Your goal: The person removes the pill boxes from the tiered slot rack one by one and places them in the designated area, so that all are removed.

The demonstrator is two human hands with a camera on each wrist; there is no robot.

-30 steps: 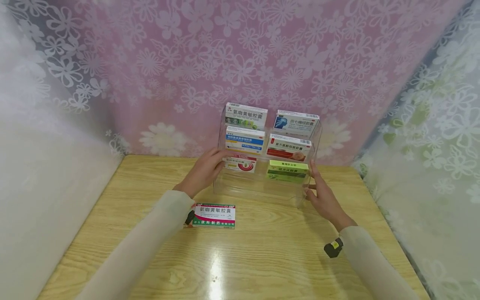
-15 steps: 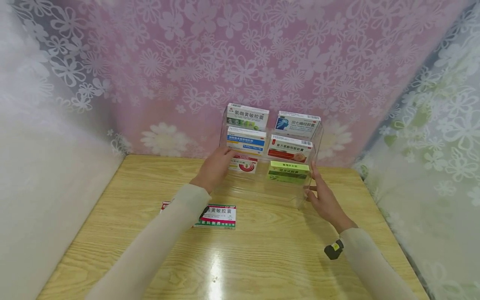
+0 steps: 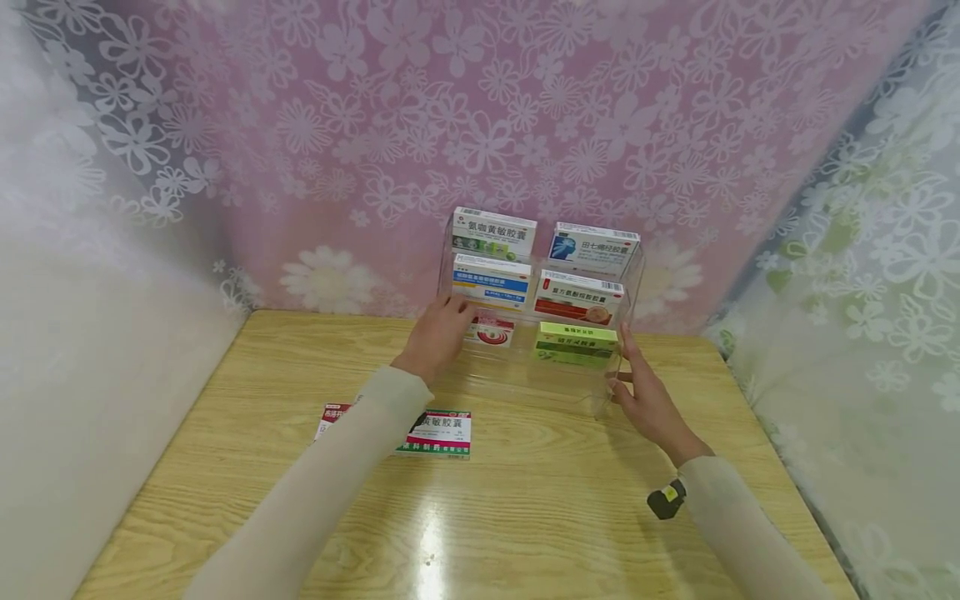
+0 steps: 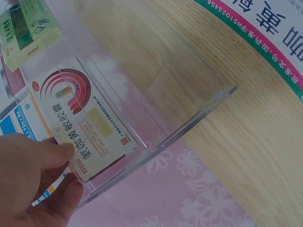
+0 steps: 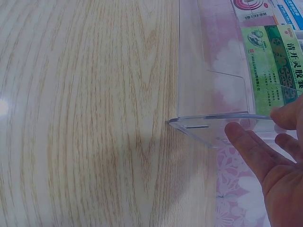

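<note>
A transparent display stand with tiers of medicine boxes stands at the back of the table. My left hand is at its lower left, pinching the upper edge of a white-and-red medicine box with a ring pattern. The left wrist view shows thumb and finger at this box's corner. My right hand grips the stand's right side wall, its fingertips on the clear plastic in the right wrist view. A yellow-green medicine box sits inside near that wall.
White medicine boxes with blue, red and green panels fill the upper tiers, beside one with a blue picture. Two boxes lie on the table, one green-and-pink, one red-and-white, partly under the left sleeve. A flowered curtain hangs behind.
My left hand has moved right from the stand's left side onto the ring-patterned medicine box, uncovering the red-and-white box on the table. The right hand stays at the stand's wall.
</note>
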